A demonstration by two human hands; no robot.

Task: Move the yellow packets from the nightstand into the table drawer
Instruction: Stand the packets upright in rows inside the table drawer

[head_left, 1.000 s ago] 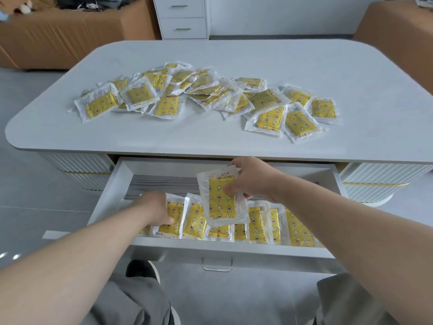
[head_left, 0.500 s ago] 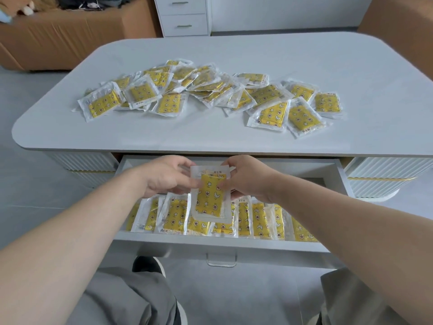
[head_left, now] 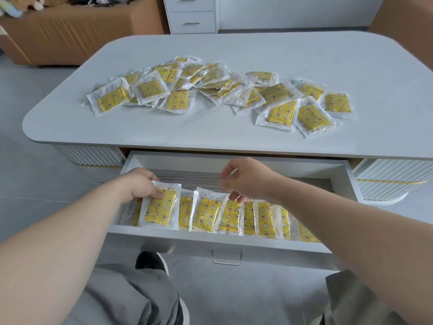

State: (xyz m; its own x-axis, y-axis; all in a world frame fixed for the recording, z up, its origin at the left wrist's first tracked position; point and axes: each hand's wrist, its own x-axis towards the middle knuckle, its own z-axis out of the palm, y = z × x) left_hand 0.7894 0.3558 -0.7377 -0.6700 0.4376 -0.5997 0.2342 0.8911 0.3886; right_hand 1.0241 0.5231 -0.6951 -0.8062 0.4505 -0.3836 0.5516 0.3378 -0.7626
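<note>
Here we are over the open drawer (head_left: 210, 239), pulled out from under the counter (head_left: 257, 48). Our left hand (head_left: 143, 184) pinches the held packet (head_left: 160, 208) by its upper edge, fingers curled round the clear wrapper. That packet stands tilted near the left end of the row of packets (head_left: 234, 216), which leans on edge along the drawer's front wall, overlapping one after another. Our right hand (head_left: 246, 179) hovers above the middle of that row with fingers loosely curled and nothing in them. One fingertip (head_left: 234, 197) dips close to the top of a packet, though we cannot tell whether it touches. A grey ridged layer (head_left: 187, 178) lies behind the row, inside the drawer. Up on the counter the loose yellow packets (head_left: 210, 90) sprawl in an overlapping heap across the middle, well apart from the drawer, with a few lying flat at the right end. A clear handle (head_left: 226, 258) hangs on the drawer front. Below it we see our grey trousers (head_left: 117, 296) and a dark shoe (head_left: 150, 260) on the floor. Beyond the counter stand a white cabinet (head_left: 192, 15) and a brown sofa (head_left: 70, 31).
</note>
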